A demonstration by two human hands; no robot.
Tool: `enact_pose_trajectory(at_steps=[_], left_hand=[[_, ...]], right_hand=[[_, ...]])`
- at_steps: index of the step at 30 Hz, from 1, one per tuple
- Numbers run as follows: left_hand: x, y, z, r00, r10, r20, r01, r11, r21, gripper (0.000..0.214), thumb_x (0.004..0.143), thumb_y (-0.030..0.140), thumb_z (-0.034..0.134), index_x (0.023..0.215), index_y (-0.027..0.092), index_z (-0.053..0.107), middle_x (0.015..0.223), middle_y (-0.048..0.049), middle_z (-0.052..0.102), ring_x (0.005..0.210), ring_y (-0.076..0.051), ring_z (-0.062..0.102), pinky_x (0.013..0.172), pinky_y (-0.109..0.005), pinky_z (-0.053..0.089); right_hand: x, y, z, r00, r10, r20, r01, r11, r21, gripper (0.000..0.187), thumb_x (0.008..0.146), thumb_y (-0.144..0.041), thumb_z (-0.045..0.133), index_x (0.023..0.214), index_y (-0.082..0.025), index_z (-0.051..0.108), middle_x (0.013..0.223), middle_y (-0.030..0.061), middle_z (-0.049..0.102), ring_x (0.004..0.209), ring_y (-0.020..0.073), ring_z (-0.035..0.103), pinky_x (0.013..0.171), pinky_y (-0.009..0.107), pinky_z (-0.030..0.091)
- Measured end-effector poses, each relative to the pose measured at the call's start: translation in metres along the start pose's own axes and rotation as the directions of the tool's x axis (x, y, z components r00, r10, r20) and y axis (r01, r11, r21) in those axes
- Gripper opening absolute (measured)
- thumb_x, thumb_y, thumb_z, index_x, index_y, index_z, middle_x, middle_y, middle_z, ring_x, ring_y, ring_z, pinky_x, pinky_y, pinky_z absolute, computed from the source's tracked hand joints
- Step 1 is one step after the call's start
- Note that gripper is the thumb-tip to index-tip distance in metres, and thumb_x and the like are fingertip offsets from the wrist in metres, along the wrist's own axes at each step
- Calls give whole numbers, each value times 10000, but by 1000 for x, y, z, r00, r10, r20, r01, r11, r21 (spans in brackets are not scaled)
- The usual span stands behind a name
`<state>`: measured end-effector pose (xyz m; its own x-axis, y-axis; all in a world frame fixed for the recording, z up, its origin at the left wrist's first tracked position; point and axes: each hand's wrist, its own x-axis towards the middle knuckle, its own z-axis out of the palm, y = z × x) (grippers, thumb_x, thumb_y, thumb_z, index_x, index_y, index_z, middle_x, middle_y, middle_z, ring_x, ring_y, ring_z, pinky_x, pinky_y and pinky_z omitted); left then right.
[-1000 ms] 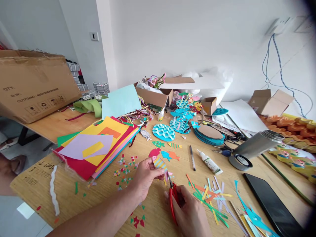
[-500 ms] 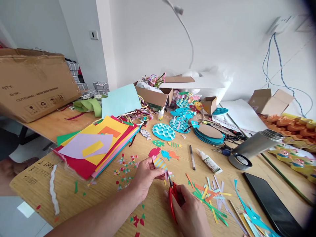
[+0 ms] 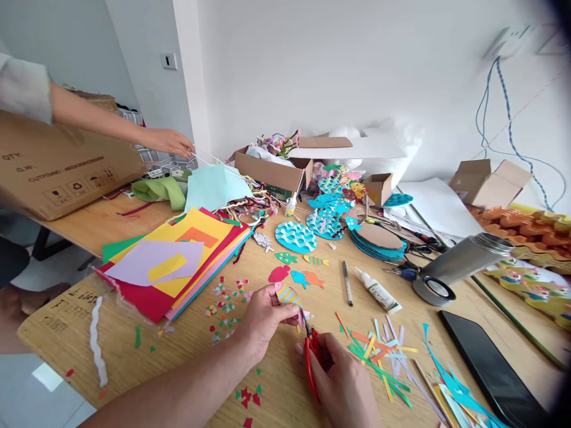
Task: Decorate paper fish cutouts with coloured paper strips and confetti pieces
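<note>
My left hand (image 3: 266,315) pinches a striped paper fish (image 3: 288,295) between thumb and fingers, above the wooden table. In my right hand (image 3: 341,374) are red-handled scissors (image 3: 311,356), their blades at the fish's tail end. Part of the tail is hidden by my fingers and the blades. Just beyond lie finished-looking paper fish: a dark pink one (image 3: 279,274), a blue one (image 3: 298,277), an orange one (image 3: 314,280), a green one (image 3: 285,258) and a striped one (image 3: 316,261). Thin coloured paper strips (image 3: 379,356) are scattered to the right of my right hand.
Coloured paper sheets (image 3: 169,261) are stacked at left, small paper scraps (image 3: 227,303) nearer me. A pen (image 3: 347,284), glue bottle (image 3: 378,291), metal flask (image 3: 464,261) and phone (image 3: 491,365) lie right. Another person's hand (image 3: 172,142) reaches over a light blue sheet (image 3: 214,187), holding thin white strands.
Another person's arm has come in from the left, over the large box, and the light blue sheet has shifted or bent. My hands, the fish and the scissors have barely moved.
</note>
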<state>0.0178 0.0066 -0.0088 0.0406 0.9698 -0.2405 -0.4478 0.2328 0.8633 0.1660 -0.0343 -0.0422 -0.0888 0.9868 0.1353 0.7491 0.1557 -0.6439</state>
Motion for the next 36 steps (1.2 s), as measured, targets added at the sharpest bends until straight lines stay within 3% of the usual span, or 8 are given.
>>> enact_pose_trajectory(at_steps=[6, 14, 36], left_hand=[[0, -1, -1, 1000, 3, -6, -3, 1000, 1, 218, 580, 198, 729, 731, 139, 583, 656, -21, 657, 600, -144, 619, 600, -255, 486], [0, -1, -1, 1000, 0, -11, 0, 1000, -5, 218, 573, 210, 740, 716, 138, 593, 651, -19, 653, 602, -146, 618, 606, -262, 491], [0, -1, -1, 1000, 2, -3, -3, 999, -49, 250, 557, 215, 768, 719, 139, 594, 665, -15, 647, 619, -157, 624, 621, -285, 506]], right_hand=[[-1, 0, 4, 999, 2, -44, -1, 1000, 18, 499, 824, -659, 414, 656, -209, 551, 496, -11, 553, 445, 134, 489, 468, 226, 353], [1, 0, -3, 998, -10, 63, 10, 1000, -2, 399, 852, -557, 453, 678, -208, 538, 532, -7, 555, 471, 137, 514, 469, 214, 378], [1, 2, -4, 999, -40, 25, 40, 999, -27, 387, 844, -540, 478, 637, -213, 499, 504, -21, 530, 438, 122, 485, 441, 201, 356]])
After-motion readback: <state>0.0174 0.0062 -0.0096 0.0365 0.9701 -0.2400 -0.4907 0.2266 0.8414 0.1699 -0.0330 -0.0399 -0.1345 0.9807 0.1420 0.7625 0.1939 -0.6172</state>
